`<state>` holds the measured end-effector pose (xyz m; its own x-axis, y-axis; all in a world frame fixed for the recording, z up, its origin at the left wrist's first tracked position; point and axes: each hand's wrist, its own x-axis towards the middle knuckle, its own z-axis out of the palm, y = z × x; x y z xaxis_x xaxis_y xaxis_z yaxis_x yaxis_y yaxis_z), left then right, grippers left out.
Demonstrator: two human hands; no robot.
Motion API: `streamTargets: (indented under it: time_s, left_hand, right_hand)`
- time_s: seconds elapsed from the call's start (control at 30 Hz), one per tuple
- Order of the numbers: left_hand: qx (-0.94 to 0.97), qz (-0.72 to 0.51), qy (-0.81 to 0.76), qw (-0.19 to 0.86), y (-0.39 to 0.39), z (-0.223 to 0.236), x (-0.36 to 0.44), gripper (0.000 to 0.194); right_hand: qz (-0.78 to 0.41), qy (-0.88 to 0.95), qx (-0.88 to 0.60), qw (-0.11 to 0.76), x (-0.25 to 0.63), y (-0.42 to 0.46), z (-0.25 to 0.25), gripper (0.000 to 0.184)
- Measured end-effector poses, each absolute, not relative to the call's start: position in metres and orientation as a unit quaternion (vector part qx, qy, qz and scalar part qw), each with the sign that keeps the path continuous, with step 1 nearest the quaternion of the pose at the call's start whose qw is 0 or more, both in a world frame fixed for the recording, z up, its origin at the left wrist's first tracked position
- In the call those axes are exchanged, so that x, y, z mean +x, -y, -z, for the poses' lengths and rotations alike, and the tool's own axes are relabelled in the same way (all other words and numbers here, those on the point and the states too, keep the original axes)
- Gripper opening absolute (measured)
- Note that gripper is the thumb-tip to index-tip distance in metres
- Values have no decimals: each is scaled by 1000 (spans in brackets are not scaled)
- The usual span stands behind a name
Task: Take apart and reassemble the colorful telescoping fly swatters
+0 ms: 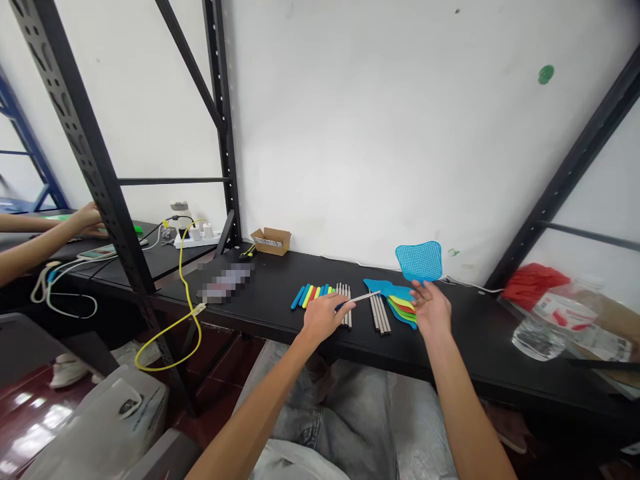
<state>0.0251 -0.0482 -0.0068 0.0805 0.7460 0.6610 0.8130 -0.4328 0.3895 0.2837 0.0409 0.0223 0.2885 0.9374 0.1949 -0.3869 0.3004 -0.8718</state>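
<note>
My left hand [323, 316] is closed around a thin metal rod [365, 297], which points to the right; a dark blue end shows by the fingers. My right hand [433, 310] pinches a blue mesh fly swatter head [419, 261], held upright above the table. I cannot tell whether the rod touches it. Below and between the hands lies a pile of blue, yellow, red and green swatter heads [403, 310]. Metal rods [380, 315] lie side by side left of the pile. Beside my left hand is a row of coloured handles [306, 297], with more metal rods [347, 313], partly hidden.
A small open cardboard box [271, 241] stands at the back of the black table [280, 327]. To the right are a clear plastic bottle [543, 333] and a red bag [533, 283]. A yellow cable [185, 280] hangs at left. Another person's hand [86, 217] is beyond the rack post [100, 167].
</note>
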Motion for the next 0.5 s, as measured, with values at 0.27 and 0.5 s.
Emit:
streamTargets:
  time_s: [0.27, 0.5]
  left_hand:
    - [-738, 416, 530, 48, 49, 6, 26, 37]
    - [-742, 401, 535, 47, 50, 4, 26, 40]
  right_hand:
    - [-594, 322, -286, 680, 249, -13, -16, 21]
    - [-620, 342, -274, 651, 233, -12, -6, 24]
